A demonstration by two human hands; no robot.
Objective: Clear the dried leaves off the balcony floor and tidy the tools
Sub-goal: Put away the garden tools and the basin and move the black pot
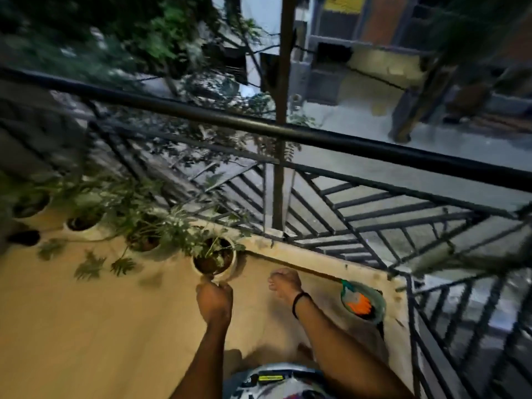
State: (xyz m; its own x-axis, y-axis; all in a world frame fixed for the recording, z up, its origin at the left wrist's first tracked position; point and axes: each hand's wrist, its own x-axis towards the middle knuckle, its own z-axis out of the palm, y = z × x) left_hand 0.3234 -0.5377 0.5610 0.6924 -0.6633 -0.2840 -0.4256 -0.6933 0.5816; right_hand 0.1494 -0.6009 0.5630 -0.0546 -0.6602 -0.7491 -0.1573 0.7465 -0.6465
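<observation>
I look down at a tan balcony floor (86, 326). My left hand (214, 299) reaches forward and grips the near rim of a white plant pot (214, 262) that holds a leafy green plant. My right hand (285, 282) hovers to the right of that pot with its fingers curled into a loose fist; nothing shows in it. A green round basin (378, 300) with an orange and grey item inside sits in the right corner by the railing. Motion blur hides any dried leaves on the floor.
Several more white pots with plants (83, 223) line the floor's far edge at left. A black metal railing (316, 136) runs along the front and down the right side. A low ledge (316, 254) borders the floor under it. The street lies below.
</observation>
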